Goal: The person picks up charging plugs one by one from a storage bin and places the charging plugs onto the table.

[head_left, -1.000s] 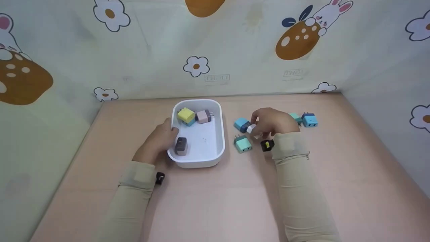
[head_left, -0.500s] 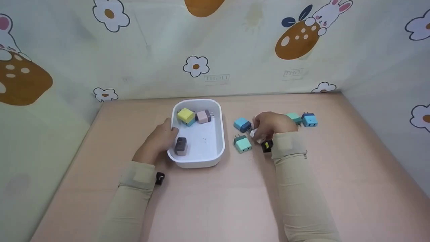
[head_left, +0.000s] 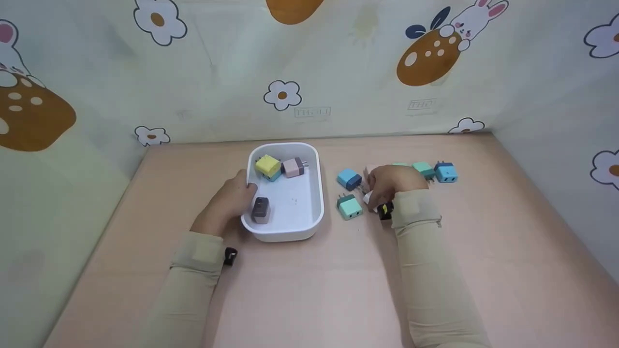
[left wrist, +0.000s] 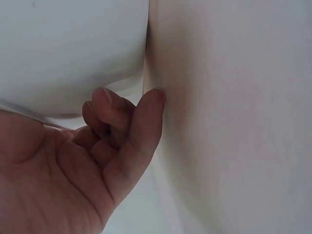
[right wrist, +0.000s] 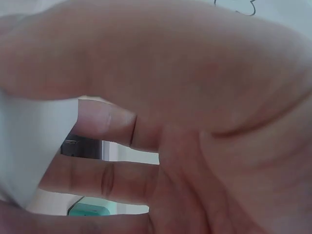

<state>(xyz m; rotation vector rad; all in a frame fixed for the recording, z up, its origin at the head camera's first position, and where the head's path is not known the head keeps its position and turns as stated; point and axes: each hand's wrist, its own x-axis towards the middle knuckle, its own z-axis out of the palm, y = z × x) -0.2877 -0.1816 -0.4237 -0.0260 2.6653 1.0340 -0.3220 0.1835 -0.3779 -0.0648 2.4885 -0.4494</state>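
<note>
My left hand [head_left: 233, 195] grips the left side of a white plastic tray [head_left: 320, 193], thumb over the rim and fingers bent against the outer wall in the left wrist view. Inside it are a yellow charger plug [head_left: 268, 164] over a blue one, a pink and grey one [head_left: 293, 167], and a dark grey one [head_left: 260, 209]. Right of the tray, my right hand [head_left: 397, 181] pinches a white charger plug [right wrist: 34, 141] low over the table; its fingers partly cover it. Close by lie a blue plug [head_left: 349, 179] and a mint green plug [head_left: 349, 208].
Beyond the right hand lie another mint green plug [head_left: 423, 169] and a blue plug [head_left: 445, 172]. Something pale pink shows behind the fingers, partly hidden. A patterned cloth wall [head_left: 348, 67] rises behind the pinkish table [head_left: 300, 290].
The right hand has shifted slightly toward me with the white plug, away from the blue plug. More mint green shows behind it. The left hand and tray have stayed put.
</note>
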